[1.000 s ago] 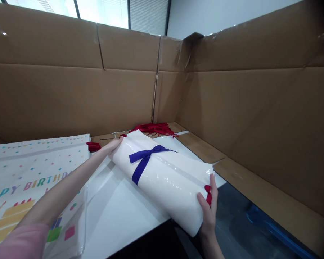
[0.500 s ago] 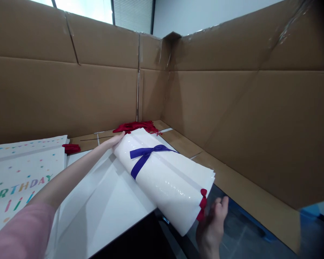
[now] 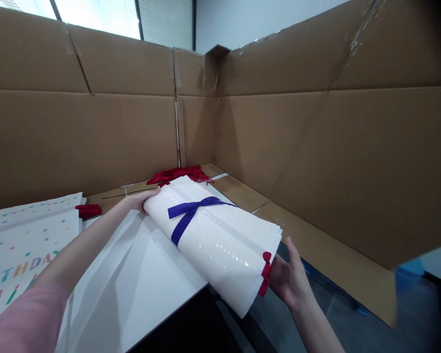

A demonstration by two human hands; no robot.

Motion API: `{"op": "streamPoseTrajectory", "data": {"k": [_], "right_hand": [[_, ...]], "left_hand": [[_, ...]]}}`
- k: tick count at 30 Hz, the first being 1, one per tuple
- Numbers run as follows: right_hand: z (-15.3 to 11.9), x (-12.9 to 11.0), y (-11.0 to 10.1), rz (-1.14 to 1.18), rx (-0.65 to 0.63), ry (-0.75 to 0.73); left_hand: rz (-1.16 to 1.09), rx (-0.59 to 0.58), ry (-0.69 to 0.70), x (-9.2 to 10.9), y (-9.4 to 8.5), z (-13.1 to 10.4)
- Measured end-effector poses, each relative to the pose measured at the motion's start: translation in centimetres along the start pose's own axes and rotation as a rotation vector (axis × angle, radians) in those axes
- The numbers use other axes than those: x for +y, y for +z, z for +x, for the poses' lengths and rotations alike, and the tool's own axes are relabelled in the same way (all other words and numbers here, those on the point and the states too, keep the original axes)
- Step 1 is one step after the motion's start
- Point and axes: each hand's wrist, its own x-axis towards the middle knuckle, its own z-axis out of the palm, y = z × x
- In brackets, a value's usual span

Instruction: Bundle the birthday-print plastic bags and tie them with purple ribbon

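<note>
A white glossy bundle [image 3: 220,250], rolled and tied round the middle with a purple ribbon [image 3: 185,215], lies slanted over the table's corner. My left hand [image 3: 144,200] is at its far left end, the fingers partly hidden by the bundle. My right hand [image 3: 287,277] is at the near right end, beside a red ribbon [image 3: 265,274] on the bundle's edge. Its thumb points up, apart from the other fingers, whose tips are hidden behind the end; I cannot tell whether they grip it.
Red ribbons [image 3: 180,174] lie behind the bundle. Printed birthday bags [image 3: 29,240] with a red ribbon bundle [image 3: 88,211] are at the left on the white table [image 3: 154,289]. Tall cardboard walls [image 3: 125,132] rise behind and to the right. A blue object [image 3: 409,274] stands beyond.
My right hand has come up to the near right end of the bundle, with more of its forearm showing. The whole view has shifted slightly, while my left hand stays at the far end.
</note>
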Motion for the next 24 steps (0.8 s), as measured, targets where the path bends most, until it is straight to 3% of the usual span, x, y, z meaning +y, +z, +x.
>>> {"op": "streamPoseTrajectory", "data": {"k": [6, 13, 24], "right_hand": [[1.4, -1.5, 0.1, -0.061, -0.037, 0.025], [2.7, -1.7, -1.6, -0.226, -0.075, -0.001], [3.7, -2.6, -2.8, -0.097, -0.123, 0.078]], "left_hand": [[-0.062, -0.079, 0.015, 0.4, 0.5, 0.1], [-0.101, -0.133, 0.020, 0.8, 0.5, 0.4], [-0.140, -0.178, 0.023, 1.1, 0.3, 0.1]]}}
